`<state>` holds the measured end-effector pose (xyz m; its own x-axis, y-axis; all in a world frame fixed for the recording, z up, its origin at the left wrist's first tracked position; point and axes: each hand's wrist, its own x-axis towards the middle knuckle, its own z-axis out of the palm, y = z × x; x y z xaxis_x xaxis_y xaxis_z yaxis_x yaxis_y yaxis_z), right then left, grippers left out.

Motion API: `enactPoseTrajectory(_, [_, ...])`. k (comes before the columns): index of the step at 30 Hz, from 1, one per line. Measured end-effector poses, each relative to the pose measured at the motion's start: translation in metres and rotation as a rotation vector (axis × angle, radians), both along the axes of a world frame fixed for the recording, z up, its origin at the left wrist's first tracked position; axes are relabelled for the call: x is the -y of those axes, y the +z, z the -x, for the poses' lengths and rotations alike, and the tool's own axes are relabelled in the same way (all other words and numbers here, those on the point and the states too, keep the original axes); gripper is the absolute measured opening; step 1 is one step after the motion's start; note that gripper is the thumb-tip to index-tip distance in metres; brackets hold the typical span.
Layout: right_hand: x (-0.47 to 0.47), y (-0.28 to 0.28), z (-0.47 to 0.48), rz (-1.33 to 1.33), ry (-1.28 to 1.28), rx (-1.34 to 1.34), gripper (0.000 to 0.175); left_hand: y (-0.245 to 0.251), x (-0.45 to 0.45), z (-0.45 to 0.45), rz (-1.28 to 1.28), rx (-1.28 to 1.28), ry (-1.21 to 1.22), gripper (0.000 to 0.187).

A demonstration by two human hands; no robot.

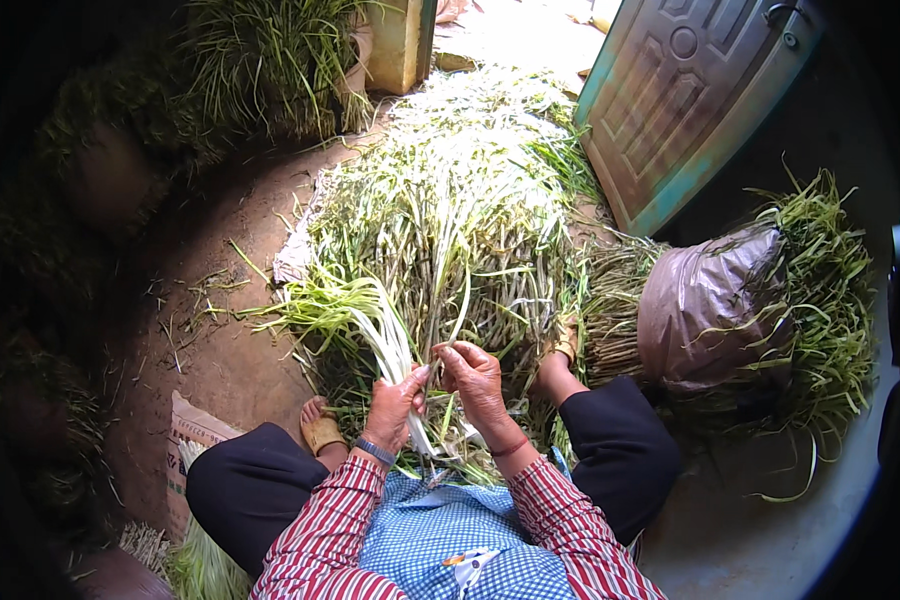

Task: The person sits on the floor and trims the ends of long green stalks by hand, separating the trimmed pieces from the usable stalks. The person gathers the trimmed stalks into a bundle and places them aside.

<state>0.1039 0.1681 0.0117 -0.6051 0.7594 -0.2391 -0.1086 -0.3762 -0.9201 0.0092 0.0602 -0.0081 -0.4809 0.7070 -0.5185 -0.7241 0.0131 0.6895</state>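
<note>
My left hand (396, 411) is closed around a bunch of pale, long-stemmed greens (382, 334), perhaps garlic chives or leeks. Their white stems pass through my fist, and the yellow-green leaves droop to the left. Beside it, my right hand (474, 379) pinches one thin stalk (463, 307) between thumb and fingertips. That stalk stands up from the fingers. Under and beyond both hands spreads a large heap of the same kind of greens (450, 202), many with brownish stem ends toward me. Loose trimmings (457, 431) lie below my hands.
An upright bundle (277, 67) stands at the back left. On the right, a bundle wrapped in pinkish plastic sheeting (709, 307) lies near my foot. An open panelled door (697, 97) borders the heap. Paler greens (206, 559) and a printed sack (187, 450) are by my left knee.
</note>
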Motion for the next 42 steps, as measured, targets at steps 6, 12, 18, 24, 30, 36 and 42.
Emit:
enactPoseTrajectory(6, [-0.031,0.040,-0.016,-0.083,-0.180,-0.057,0.016,-0.050,0.008,0.007,0.190,-0.412,0.051,0.012])
enactPoseTrajectory(12, [-0.082,0.099,-0.074,-0.240,-0.401,-0.214,0.013,-0.087,0.023,0.032,0.483,-0.981,0.049,0.030])
enactPoseTrajectory(18, [-0.098,0.124,-0.090,-0.230,-0.387,-0.336,0.016,-0.119,0.041,0.054,0.439,-0.969,0.027,0.033])
enactPoseTrajectory(24, [-0.084,0.083,-0.054,-0.103,-0.221,-0.247,0.017,-0.016,0.014,0.034,0.174,-0.444,0.078,0.030])
enactPoseTrajectory(30, [-0.071,0.050,-0.006,0.017,-0.049,-0.143,0.016,0.008,-0.001,0.010,0.027,-0.319,-0.136,0.029])
enactPoseTrajectory(36, [-0.073,0.019,0.032,0.013,0.044,-0.134,0.022,-0.002,-0.005,0.005,0.033,-0.292,-0.259,0.028])
enactPoseTrajectory(42, [-0.042,-0.002,0.001,-0.013,0.483,0.014,0.040,0.014,-0.007,0.024,0.031,-0.253,-0.173,0.024])
